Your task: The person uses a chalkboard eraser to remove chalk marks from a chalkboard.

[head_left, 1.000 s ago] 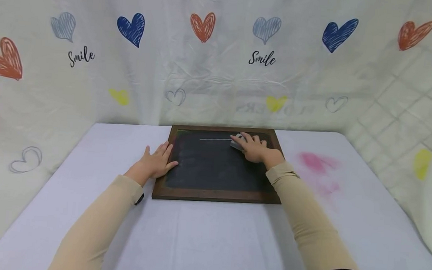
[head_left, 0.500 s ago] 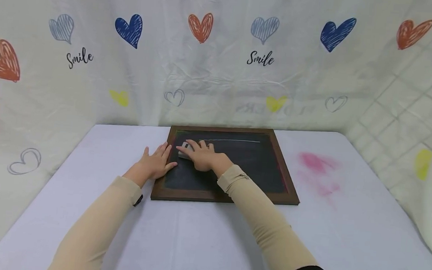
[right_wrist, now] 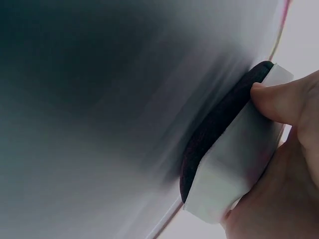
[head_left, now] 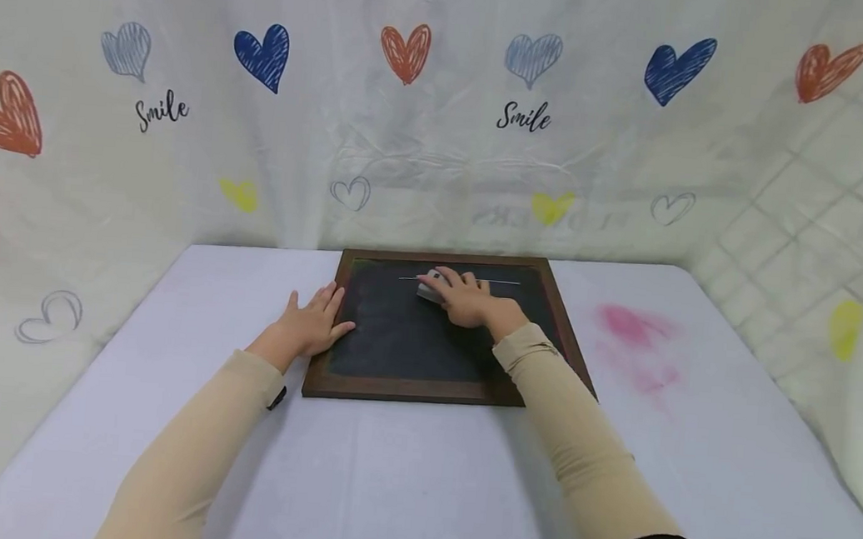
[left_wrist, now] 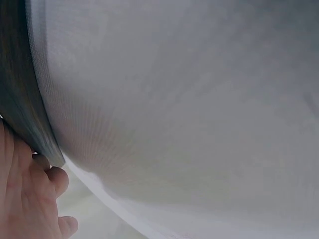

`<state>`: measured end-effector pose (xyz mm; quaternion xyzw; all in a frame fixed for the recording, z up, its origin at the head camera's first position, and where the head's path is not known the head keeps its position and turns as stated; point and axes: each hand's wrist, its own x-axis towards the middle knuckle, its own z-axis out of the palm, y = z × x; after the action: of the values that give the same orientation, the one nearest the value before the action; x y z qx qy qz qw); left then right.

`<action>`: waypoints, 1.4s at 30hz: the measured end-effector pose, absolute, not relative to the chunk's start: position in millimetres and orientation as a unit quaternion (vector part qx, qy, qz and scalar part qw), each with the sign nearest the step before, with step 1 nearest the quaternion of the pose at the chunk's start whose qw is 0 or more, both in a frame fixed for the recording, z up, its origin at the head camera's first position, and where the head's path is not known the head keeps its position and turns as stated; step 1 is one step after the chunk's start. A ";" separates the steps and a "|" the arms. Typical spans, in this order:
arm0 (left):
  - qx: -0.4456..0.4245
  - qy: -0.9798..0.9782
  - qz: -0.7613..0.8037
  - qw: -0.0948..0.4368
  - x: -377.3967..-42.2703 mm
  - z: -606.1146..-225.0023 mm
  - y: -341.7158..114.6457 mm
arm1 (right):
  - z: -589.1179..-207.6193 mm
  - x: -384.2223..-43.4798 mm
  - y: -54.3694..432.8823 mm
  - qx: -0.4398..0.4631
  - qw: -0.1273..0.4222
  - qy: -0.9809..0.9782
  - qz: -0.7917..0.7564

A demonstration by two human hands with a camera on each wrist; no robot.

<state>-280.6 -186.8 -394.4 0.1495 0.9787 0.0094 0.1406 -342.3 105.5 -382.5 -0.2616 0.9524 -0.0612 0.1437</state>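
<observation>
A small chalkboard [head_left: 397,338] with a brown wooden frame lies on the table. My left hand [head_left: 301,325] rests across its left frame edge, fingers spread and the thumb reaching over the black surface. In the left wrist view, the fingers [left_wrist: 45,181] lie along the dark frame edge [left_wrist: 20,89]. With my right hand [head_left: 468,302] I grip a chalkboard eraser [head_left: 430,291] near the top middle. The right wrist view shows its pale body [right_wrist: 237,154] between thumb and fingers, with the dark felt side [right_wrist: 214,134] against the board. A thin white line [head_left: 506,282] runs behind the right hand.
A white cloth [head_left: 417,477] covers the table, and pink smudges [head_left: 634,325] mark it right of the board. Behind stands a pale curtain [head_left: 441,136] printed with hearts and the word "Smile".
My right hand swept the eraser from the upper right to the left side of the board, then back right to the upper middle. The left hand stays in place, and the white line still shows.
</observation>
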 end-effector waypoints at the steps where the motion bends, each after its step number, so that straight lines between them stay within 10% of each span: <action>1: 0.150 0.979 0.006 0.139 -281.4 -394.8 -187.1 | -384.0 -344.7 118.9 -0.254 0.142 0.954 -0.068; 17: 0.151 0.978 -0.006 0.141 -283.8 -393.6 -186.9 | -370.5 -338.4 209.5 -0.185 0.136 0.969 -0.087; 42: 0.147 0.979 -0.012 0.142 -284.6 -397.1 -186.6 | -375.5 -315.6 8.9 -0.310 0.160 0.937 -0.027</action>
<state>-284.6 -186.6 -397.1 0.1465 0.9789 -0.0122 0.1420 -315.6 8.9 -375.5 -0.3102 0.9367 -0.0268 0.1601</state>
